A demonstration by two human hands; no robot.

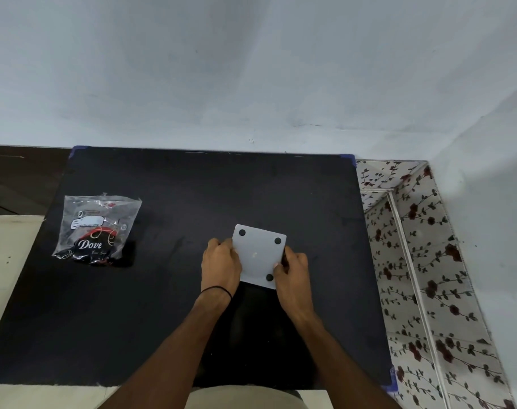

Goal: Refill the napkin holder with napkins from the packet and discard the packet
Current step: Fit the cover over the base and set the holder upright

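- Both hands clasp the napkin holder mid-table: left hand (222,261) on one edge, right hand (292,270) on the other.
- Holder (258,255) shows its underside with dark feet.
- Packet (96,228) lies well apart at the far left, looking emptied.
- Likely closing step; next, right the holder, then bin the packet.

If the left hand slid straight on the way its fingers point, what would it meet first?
The left hand points up and right, and already grips the white holder. Beyond it, only bare black mat, then the wall; depth is uncertain.
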